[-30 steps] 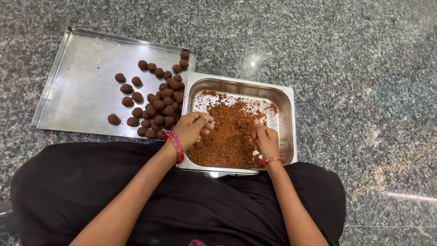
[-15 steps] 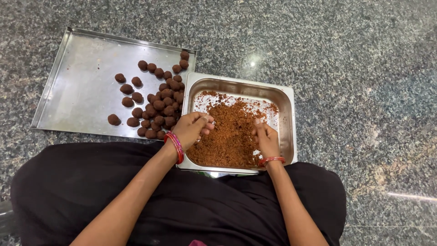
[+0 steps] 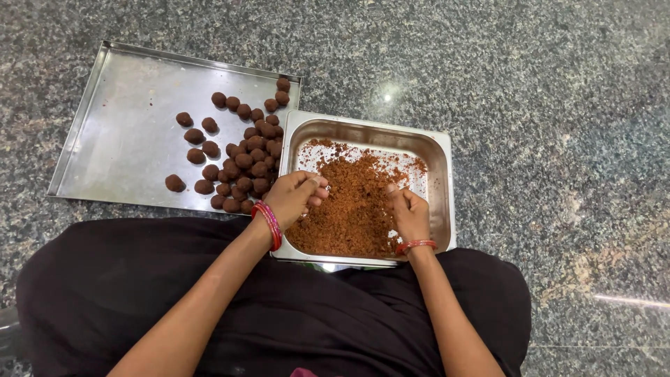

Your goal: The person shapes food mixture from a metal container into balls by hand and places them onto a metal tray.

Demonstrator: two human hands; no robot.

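Both hands in deep rectangular steel pan [image 3: 438, 150]: left hand [image 3: 293, 197] fingers curled on brown crumb mixture [image 3: 352, 206], right hand [image 3: 410, 213] fisted in it. Flat steel tray [image 3: 118, 132] abuts pan's left rim.

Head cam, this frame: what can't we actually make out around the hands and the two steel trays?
- Left hand, head view: curled fingers hide the palm, so whether it holds brown crumbly mixture is unclear.
- Right hand: fingertips dip toward the mixture; contact unclear.
- Deep steel pan: near rim hidden by wrists and black garment.
- Small brown balls on the flat steel tray: clustered, overlapping; exact count unclear.
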